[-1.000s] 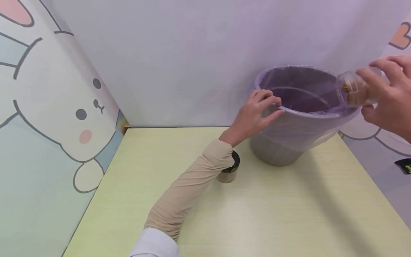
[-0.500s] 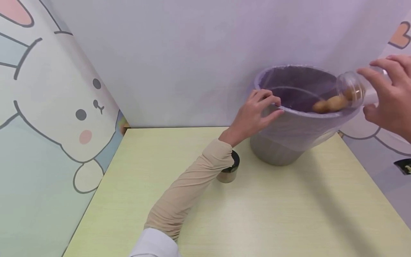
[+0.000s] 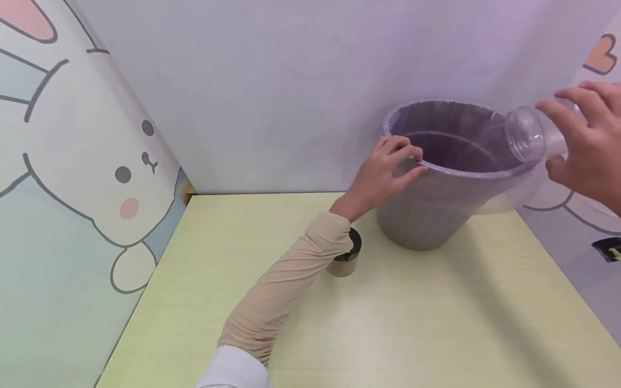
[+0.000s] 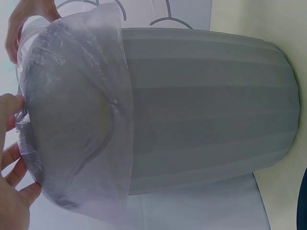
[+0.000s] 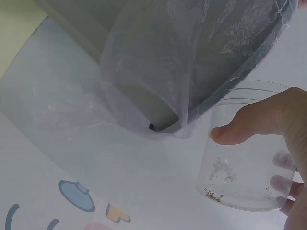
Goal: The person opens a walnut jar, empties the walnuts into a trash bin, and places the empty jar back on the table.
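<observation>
Head view: grips a clear jar (image 3: 532,134) in the right hand (image 3: 592,140), tilted at the near-side rim of the lined bin (image 3: 422,210) just past that hand; clasps the rim with the left hand (image 3: 380,170). Seems nearly finished emptying, with only crumbs (image 5: 213,195) left at the jar's base.

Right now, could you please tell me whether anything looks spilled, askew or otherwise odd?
Two small things: brown specks show near the base of the clear jar in the right hand, so it isn't quite clean; and the bin liner flares away from the bin on the jar's side, hanging loose rather than snug. I see no spill.
</observation>
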`<state>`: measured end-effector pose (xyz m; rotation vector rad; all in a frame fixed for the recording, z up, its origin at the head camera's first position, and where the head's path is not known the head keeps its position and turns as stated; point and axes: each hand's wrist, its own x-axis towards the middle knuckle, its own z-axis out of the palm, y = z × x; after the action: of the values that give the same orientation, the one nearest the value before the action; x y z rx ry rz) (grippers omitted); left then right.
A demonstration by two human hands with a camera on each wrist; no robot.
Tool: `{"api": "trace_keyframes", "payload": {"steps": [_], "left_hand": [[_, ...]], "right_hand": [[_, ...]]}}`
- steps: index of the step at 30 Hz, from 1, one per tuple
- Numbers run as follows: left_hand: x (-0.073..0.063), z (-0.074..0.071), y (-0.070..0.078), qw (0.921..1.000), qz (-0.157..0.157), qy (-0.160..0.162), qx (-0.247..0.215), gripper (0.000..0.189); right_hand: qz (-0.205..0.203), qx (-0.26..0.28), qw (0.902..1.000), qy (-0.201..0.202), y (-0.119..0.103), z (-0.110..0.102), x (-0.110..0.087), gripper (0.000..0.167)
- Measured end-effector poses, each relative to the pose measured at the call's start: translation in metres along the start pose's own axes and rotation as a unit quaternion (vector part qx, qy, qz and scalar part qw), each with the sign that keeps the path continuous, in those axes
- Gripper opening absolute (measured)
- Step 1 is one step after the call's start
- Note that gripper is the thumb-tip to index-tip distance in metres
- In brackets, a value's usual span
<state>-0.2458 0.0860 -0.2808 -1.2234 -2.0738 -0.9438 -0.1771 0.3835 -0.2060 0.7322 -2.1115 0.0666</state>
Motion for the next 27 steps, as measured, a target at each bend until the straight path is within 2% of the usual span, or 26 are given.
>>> {"api": "trace_keyframes", "payload": {"steps": [6, 9, 11, 16, 21, 23, 27], "left_hand": [[0.001, 0.001, -0.001, 1.0, -0.003, -0.006, 0.002, 0.015], [0.001, 0.001, -0.001, 0.9999, -0.009, -0.011, 0.004, 0.017], [0.001, 0.001, -0.001, 0.9999, -0.006, -0.008, 0.004, 0.017], [0.0, 0.0, -0.002, 1.0, 0.001, 0.003, 0.001, 0.015], [0.002, 0.0, -0.002, 1.0, 0.0, 0.004, 0.001, 0.015], [0.003, 0.0, -0.003, 1.0, -0.001, 0.002, 0.003, 0.016], [0.002, 0.002, -0.004, 1.0, 0.003, 0.001, 0.004, 0.016]], "right_hand": [[-0.032, -0.056, 0.9976, -0.025, -0.003, 0.0, 0.005, 0.075], [-0.05, -0.063, 0.9962, -0.034, -0.006, 0.0, 0.008, 0.073], [-0.062, -0.066, 0.9946, -0.05, -0.009, -0.001, 0.01, 0.072], [-0.08, -0.064, 0.993, -0.059, -0.017, 0.003, 0.014, 0.068], [-0.102, -0.069, 0.9885, -0.087, -0.017, 0.006, 0.016, 0.072], [-0.104, -0.078, 0.9856, -0.108, -0.017, 0.006, 0.016, 0.076], [-0.082, -0.08, 0.9871, -0.112, -0.016, 0.006, 0.016, 0.08]]}}
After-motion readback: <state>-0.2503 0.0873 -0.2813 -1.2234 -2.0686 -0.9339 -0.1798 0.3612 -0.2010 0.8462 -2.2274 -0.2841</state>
